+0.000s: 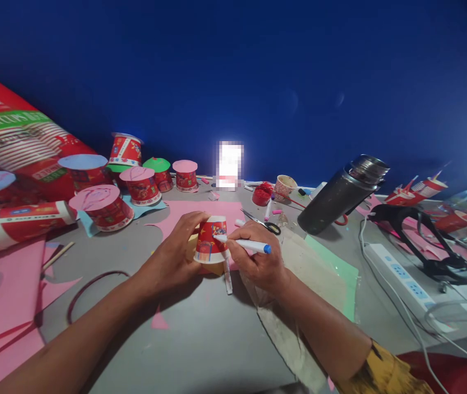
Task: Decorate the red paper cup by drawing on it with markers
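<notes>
A red and white printed paper cup (212, 243) is held upside down in my left hand (174, 246), whose fingers and thumb wrap its left side. My right hand (260, 260) grips a white marker pen with a blue end (253, 245). The pen's tip meets or nearly meets the cup's printed side; I cannot tell which. Under the cup lie a sheet of pink paper (229, 208) and a small brownish-yellow piece, partly hidden by my hands. A slim white stick-like thing (228, 282) lies just below the cup. Scissors (272, 226) rest beyond my right hand.
Several cups with paper discs (102, 200) stand at the left, near a bag of paper cups (15, 126). A dark flask (340, 197) leans at right, by a power strip (399, 276) and cables. A cloth (311, 268) lies beside my right arm; a blue wall (233, 71) rises behind.
</notes>
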{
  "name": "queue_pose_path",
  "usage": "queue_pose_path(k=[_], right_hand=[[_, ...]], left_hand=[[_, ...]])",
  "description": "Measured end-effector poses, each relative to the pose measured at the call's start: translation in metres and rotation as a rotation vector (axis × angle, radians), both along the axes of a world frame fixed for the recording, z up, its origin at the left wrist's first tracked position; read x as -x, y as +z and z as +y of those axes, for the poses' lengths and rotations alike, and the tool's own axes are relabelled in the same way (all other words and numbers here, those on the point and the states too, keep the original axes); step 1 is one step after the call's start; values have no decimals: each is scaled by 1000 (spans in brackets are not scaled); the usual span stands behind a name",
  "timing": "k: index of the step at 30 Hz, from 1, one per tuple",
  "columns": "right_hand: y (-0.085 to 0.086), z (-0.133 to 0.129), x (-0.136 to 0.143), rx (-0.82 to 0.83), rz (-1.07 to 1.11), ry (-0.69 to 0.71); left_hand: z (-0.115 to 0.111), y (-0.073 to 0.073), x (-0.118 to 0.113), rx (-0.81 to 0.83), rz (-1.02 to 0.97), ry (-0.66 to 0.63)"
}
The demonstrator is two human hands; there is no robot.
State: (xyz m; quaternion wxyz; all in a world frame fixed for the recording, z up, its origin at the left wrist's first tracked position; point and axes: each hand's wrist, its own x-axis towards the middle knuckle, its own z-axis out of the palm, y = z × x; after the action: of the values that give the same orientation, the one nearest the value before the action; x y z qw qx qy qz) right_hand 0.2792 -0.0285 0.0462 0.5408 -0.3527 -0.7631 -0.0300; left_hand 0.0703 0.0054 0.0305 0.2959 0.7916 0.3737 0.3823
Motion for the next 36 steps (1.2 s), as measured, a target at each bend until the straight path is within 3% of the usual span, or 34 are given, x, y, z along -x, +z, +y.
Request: queue_pose_path(k=[7,24,36], right_hand=[[1,-1,0,5,30,-11],[2,0,-9,97,127,-73],[-1,3,-10,145,180,-66]], left_hand=[[1,-4,-1,5,-20,-13],[-2,8,-4,123,-72,16],[-3,9,-3,98,-44,18]])
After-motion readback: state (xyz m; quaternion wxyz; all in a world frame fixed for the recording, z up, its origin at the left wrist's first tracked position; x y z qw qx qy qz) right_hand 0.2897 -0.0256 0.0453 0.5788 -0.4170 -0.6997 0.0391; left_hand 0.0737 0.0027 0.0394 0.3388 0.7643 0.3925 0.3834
